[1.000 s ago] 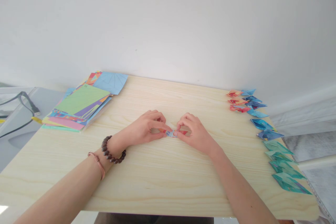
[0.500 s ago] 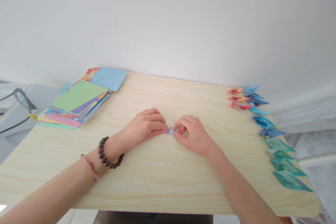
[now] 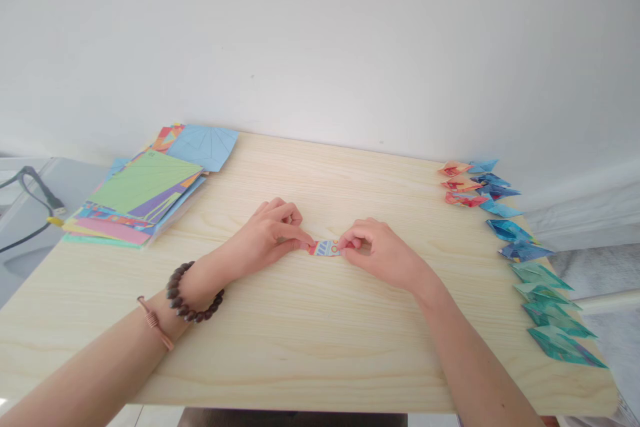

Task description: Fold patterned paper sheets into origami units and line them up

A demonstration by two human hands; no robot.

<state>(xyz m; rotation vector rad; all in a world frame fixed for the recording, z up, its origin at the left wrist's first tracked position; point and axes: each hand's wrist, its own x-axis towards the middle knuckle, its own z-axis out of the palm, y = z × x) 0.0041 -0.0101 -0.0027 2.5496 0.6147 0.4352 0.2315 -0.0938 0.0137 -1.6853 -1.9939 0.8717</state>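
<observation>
Left hand [image 3: 267, 239] and right hand [image 3: 381, 255] pinch folded paper [image 3: 326, 249] between side edges of worktop [image 3: 310, 340]; apparently creasing; next press requires alignment.

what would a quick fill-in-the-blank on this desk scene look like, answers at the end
1. The beaded bracelet circles the person's ____ wrist.
2. The patterned paper strip lies ____ the left hand and the right hand.
3. The table holds ____ reddish folded papers.

Missing words: left; between; three

Far tabletop [image 3: 330, 180] passable; paper stack [image 3: 145, 183] (left), folded papers [image 3: 523, 251] obstruct.
</observation>
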